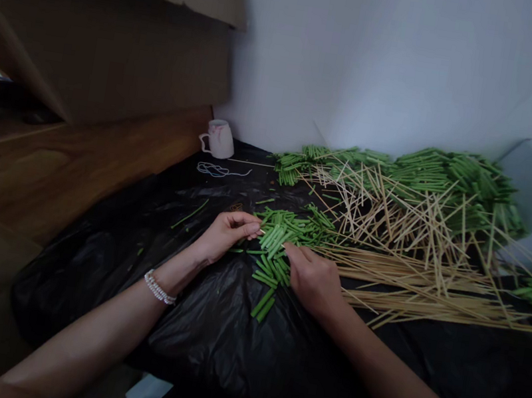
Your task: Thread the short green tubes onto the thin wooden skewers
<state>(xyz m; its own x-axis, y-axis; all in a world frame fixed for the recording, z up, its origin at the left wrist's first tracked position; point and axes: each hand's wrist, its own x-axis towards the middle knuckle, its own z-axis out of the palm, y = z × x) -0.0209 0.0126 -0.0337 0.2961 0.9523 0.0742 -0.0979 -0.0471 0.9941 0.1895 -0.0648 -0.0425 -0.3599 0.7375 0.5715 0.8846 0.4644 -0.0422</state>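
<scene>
My left hand, with a beaded bracelet at the wrist, is closed in a pinch on one end of a thin wooden skewer. A row of short cut green stalks, like garlic scapes or green beans, lies across the skewer between my hands. My right hand is closed at the other end of this row, its fingertips pinching the skewer; its grip is partly hidden. Around and beneath my hands is a heap of loose green pieces. Two pieces lie nearer to me.
Bare skewers lie in a bundle on the right. Behind them, skewers loaded with green pieces are piled against the wall. A white mug and a looped cord are at the back left. Black plastic covers the work surface.
</scene>
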